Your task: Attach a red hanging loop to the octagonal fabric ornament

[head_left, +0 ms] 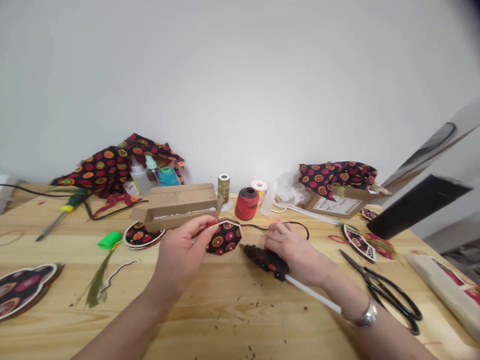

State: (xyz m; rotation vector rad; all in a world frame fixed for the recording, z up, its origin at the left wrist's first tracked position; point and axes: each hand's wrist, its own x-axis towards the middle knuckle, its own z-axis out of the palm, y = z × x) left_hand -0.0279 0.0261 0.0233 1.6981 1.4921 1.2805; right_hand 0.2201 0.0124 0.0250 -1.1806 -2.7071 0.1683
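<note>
At a light, stiff-looking octagonal black-patterned fabric panel (224, 239), left fingers (204, 226) pinch its thin red edging (214, 223), the surest hold, while right fingers (275, 235) curl by a black glue gun (265, 260), grip unclear.

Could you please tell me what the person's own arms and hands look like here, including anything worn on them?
Both forearms are bare, with no sleeves in view, and neither the left hand nor the right hand wears a glove. The only thing worn is a chunky silver-coloured metal band on the right wrist; the picture does not settle whether it is a bracelet or a watch.
</note>
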